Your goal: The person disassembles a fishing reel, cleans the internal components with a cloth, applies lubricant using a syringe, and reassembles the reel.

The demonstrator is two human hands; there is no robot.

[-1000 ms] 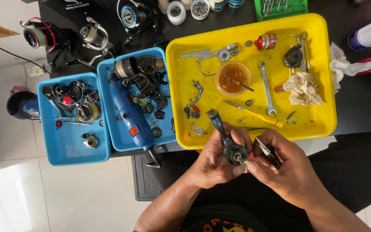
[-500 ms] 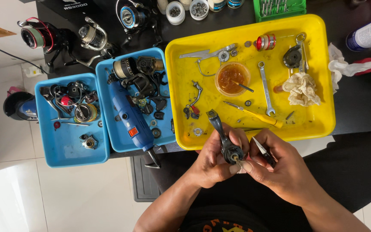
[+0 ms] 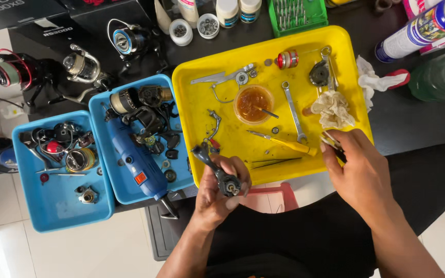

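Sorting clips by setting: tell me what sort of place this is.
Likely a fishing-reel repair bench: spinning reels on a dark table, a yellow tray of tools, and a reel body in the left hand.

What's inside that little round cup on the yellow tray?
The small round cup on the yellow tray holds orange-brown goo, with a thin metal stick poking out. The goo hides the bottom, so anything sunk there can't be seen.
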